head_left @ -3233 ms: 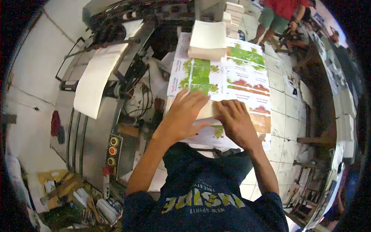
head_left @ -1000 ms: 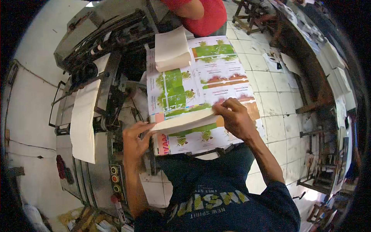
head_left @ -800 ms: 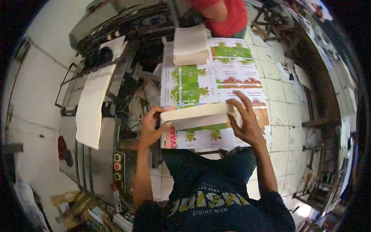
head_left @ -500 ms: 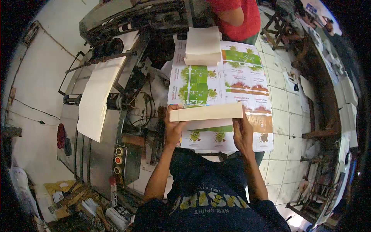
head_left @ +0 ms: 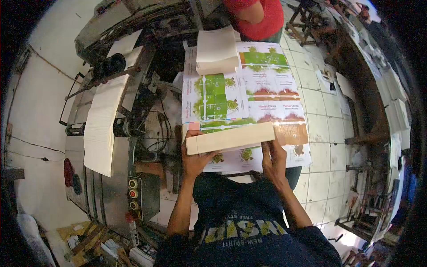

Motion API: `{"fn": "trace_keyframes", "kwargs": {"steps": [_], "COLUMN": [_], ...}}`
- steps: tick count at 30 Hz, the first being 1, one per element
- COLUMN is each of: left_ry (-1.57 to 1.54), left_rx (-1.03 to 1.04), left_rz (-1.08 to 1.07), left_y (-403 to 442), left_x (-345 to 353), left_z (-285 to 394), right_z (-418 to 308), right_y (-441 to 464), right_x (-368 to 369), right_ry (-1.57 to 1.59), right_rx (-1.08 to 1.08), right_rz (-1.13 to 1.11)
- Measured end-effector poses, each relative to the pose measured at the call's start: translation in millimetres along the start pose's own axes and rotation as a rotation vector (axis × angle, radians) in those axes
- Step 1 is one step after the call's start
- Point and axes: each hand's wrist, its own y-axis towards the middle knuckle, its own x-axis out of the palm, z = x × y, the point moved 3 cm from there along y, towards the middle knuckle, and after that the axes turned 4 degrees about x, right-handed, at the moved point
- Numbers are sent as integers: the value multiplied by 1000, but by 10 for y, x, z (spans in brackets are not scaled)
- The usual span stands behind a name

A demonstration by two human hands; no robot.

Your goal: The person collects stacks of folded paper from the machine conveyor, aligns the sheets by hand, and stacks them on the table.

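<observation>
A thick stack of cream paper (head_left: 231, 138) is held on edge between my two hands, its long side facing me. My left hand (head_left: 194, 155) grips its left end, fingers behind and thumb below. At the right end, my right hand (head_left: 274, 159) holds the lower corner. Beneath the stack lie printed sheets (head_left: 215, 95) with green and brown designs, covering the table. Farther back on them rests another pile of cream paper (head_left: 217, 49).
To the left stands a machine (head_left: 100, 191) with a fanned row of paper (head_left: 106, 127) on its feed and round buttons (head_left: 133, 194). A person in a red shirt (head_left: 262, 20) is at the far side. Shelving (head_left: 369, 178) lines the right, beyond the tiled floor (head_left: 320, 147).
The paper stack has come slightly nearer to me and its left end tilts lower. Both hands still grip it. The whole view has shifted a little.
</observation>
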Motion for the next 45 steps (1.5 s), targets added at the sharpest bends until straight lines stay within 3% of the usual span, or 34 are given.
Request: {"fn": "trace_keyframes", "kwargs": {"steps": [5,7,8,9,12,16,22,24,27,29,31,33,35,36,37,39,40,42,45], "left_ry": [42,-293,-138,-138,-199,-265,-208,-246,-249,-281,-381,-545,-225,-98,-101,465,463,530,780], "left_rx": [81,-367,-419,-413,-575,-656,-611,-428,-384,-332,-170,-174,-243,-93,-91,58,57,322,274], "left_rz": [-26,181,169,163,175,148,102,68,-2,-30,68,115,-175,-241,-245,-536,-538,-403,-527], "left_y": [-107,-105,-55,31,149,191,216,211,207,100,44,21,147,280,399,554,586,593,358], "left_x": [98,118,50,9,-79,-125,-158,-125,-78,7,31,-11,-235,-305,-348,-353,-250,112,524], "left_z": [-249,-272,-104,77,396,465,402,281,80,-192,-196,-183,-85,78,284,681,821,1179,889], "right_z": [3,-24,-47,-88,-194,-327,-297,-160,-108,8,7,7,44,105,145,173,215,281,248], "right_y": [-3,71,120,134,125,118,156,255,329,352,342,321,300,298,314,320,318,334,331], "right_x": [-24,-42,-83,-142,-218,-294,-269,-225,-177,-148,-136,-188,-200,-192,-201,-208,-189,-167,-183], "right_ry": [48,-2,79,81,548,471,568,503,627,629,497,478,208,212,210,185,184,214,211], "right_rx": [-60,-97,-43,-42,224,220,304,218,70,86,-82,-92,-9,-35,-33,-138,-136,-128,-110], "right_rz": [52,97,41,50,-89,-75,-141,-122,-148,-187,-205,-238,-285,-251,-246,-273,-273,-281,-282]}}
